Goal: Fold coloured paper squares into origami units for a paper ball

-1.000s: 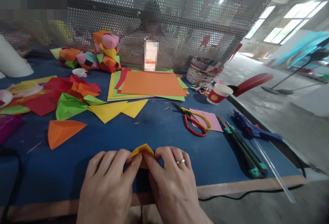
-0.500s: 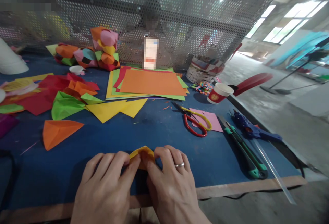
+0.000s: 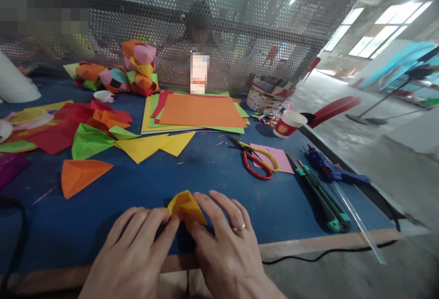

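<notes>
A folded piece of yellow paper point(image 3: 186, 203) stands on the blue table near its front edge, its peak pointing away from me. My left hand point(image 3: 137, 244) pinches its left corner between thumb and curled fingers. On the other side my right hand point(image 3: 226, 239), with a ring on one finger, has its thumb at the near side and its fingertips against the right side of the paper. My palms hide the lower part of the fold. Left of my hands lies a folded orange paper piece point(image 3: 84, 176). Farther back are a green folded piece point(image 3: 91, 141) and yellow paper triangles point(image 3: 142, 146).
A stack of coloured paper point(image 3: 204, 110) lies at the back. Scissors point(image 3: 259, 162) rest on a pink sheet point(image 3: 283, 159). To the right are a green-black utility knife point(image 3: 322, 196), a blue glue gun point(image 3: 338, 168) and a paper cup point(image 3: 290, 123). Assembled paper shapes point(image 3: 140, 68) stand back left.
The yellow paper has risen and shows more of its face, shifting slightly left. My right fingers have stretched forward and spread a little; my left hand has moved slightly left.
</notes>
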{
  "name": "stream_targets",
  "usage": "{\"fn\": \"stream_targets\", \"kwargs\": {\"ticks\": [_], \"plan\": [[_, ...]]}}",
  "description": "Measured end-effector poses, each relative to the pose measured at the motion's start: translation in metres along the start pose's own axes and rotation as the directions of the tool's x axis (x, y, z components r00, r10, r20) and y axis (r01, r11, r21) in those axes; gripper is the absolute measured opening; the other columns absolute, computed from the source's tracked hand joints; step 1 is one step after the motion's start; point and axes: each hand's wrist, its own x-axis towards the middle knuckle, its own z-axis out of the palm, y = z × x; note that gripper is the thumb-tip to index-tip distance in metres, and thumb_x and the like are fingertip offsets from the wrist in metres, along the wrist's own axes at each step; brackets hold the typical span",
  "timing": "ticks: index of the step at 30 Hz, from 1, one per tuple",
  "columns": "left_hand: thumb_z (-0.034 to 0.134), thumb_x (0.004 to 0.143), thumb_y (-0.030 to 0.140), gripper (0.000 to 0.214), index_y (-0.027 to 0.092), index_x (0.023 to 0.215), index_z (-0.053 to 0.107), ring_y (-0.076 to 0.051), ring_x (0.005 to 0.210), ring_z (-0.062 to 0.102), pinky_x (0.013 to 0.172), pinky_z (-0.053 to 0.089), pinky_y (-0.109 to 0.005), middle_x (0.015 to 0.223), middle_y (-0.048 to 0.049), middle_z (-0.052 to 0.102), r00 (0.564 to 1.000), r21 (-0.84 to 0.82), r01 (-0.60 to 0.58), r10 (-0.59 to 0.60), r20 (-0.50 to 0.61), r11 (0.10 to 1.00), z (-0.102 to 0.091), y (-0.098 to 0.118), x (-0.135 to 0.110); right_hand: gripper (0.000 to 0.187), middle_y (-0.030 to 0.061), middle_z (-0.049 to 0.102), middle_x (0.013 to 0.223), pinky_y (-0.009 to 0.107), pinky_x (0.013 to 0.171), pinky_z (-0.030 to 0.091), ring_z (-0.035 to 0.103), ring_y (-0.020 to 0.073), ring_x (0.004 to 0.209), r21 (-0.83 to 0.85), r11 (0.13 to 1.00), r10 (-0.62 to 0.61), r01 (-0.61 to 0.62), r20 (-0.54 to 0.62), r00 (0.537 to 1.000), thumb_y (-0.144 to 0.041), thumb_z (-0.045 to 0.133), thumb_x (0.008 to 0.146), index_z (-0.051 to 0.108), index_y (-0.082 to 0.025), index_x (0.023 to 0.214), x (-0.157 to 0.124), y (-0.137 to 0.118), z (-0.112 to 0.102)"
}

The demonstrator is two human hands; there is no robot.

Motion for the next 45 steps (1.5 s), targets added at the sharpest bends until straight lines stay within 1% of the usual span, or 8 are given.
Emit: {"fn": "stream_targets", "kwargs": {"ticks": [5,8,14,23,28,33,39,45], "plan": [[0.054,0.097,0.020,0.030,0.009,0.122,0.067,-0.027,0.099,0.061,0.097,0.041,-0.048,0.111,-0.0146,0.067,0.994,0.035,-0.036,0.039,-0.099,0.999,0.001,-0.001,-0.007,0.033,0.0014,0.070,0.129,0.036,0.111,0.032,0.050,0.0215,0.129,0.017,1.000,0.026,-0.026,-0.001,1.000,-0.019,0.042,0.105,0.074,-0.026,0.104,0.001,-0.002,-0.001],[0.053,0.101,0.026,0.030,0.007,0.120,0.068,-0.027,0.099,0.061,0.096,0.041,-0.048,0.111,-0.0153,0.068,0.993,0.020,-0.059,0.061,-0.097,0.998,0.001,-0.001,-0.003,0.033,0.0028,0.072,0.125,0.035,0.111,0.033,0.051,0.0207,0.128,0.024,0.999,0.033,-0.032,-0.041,0.999,-0.018,0.042,0.107,0.074,-0.023,0.100,0.000,-0.001,-0.002],[0.049,0.103,0.017,0.023,0.004,0.106,0.068,-0.027,0.095,0.058,0.091,0.043,-0.049,0.101,-0.0154,0.068,0.984,-0.050,-0.012,0.003,-0.180,0.999,0.001,0.003,0.010,0.029,0.0037,0.074,0.119,0.035,0.110,0.036,0.055,0.0203,0.125,0.050,0.998,0.029,-0.025,-0.083,0.996,-0.016,0.047,0.106,0.074,-0.021,0.097,-0.005,0.003,-0.006],[0.059,0.097,0.010,0.017,0.008,0.112,0.068,-0.025,0.096,0.062,0.093,0.046,-0.047,0.105,-0.0127,0.069,0.979,-0.047,0.021,-0.030,-0.202,0.999,0.001,-0.003,-0.003,0.030,0.0048,0.076,0.109,0.034,0.104,0.043,0.061,0.0198,0.118,0.074,0.997,0.014,-0.005,-0.111,0.994,-0.014,0.046,0.106,0.074,-0.018,0.096,-0.006,0.005,-0.010],[0.059,0.097,0.016,0.021,0.005,0.113,0.068,-0.025,0.096,0.059,0.093,0.045,-0.047,0.107,-0.0145,0.066,0.989,0.025,-0.027,0.031,-0.142,0.999,0.004,-0.001,-0.004,0.029,0.0037,0.077,0.107,0.033,0.103,0.044,0.062,0.0184,0.116,0.061,0.998,0.003,0.006,-0.136,0.991,-0.012,0.048,0.105,0.074,-0.018,0.096,-0.007,0.005,-0.006],[0.056,0.099,0.023,0.021,0.012,0.111,0.070,-0.025,0.097,0.061,0.098,0.043,-0.046,0.106,-0.0118,0.066,0.994,0.006,-0.028,0.029,-0.107,1.000,0.005,0.003,-0.003,0.027,0.0031,0.075,0.113,0.033,0.109,0.039,0.058,0.0183,0.121,0.048,0.999,-0.018,0.024,-0.119,0.993,-0.011,0.048,0.104,0.074,-0.018,0.102,-0.011,0.001,0.002],[0.040,0.102,0.017,0.032,0.017,0.109,0.072,-0.023,0.101,0.062,0.104,0.042,-0.044,0.110,-0.0098,0.070,0.996,-0.037,0.012,-0.015,-0.085,0.999,0.003,0.011,0.007,0.037,0.0047,0.074,0.118,0.032,0.107,0.040,0.056,0.0182,0.124,0.032,0.998,-0.051,0.054,-0.079,0.996,-0.016,0.036,0.107,0.072,-0.017,0.115,-0.007,-0.004,0.002],[0.052,0.100,0.022,0.022,0.016,0.108,0.071,-0.023,0.099,0.061,0.104,0.040,-0.046,0.104,-0.0091,0.069,0.997,-0.023,-0.028,0.026,-0.078,0.999,0.003,0.006,0.008,0.034,0.0039,0.076,0.116,0.034,0.106,0.041,0.057,0.0189,0.125,0.030,0.999,-0.014,0.016,-0.069,0.997,-0.015,0.040,0.106,0.074,-0.018,0.106,-0.003,-0.004,-0.001]]}}
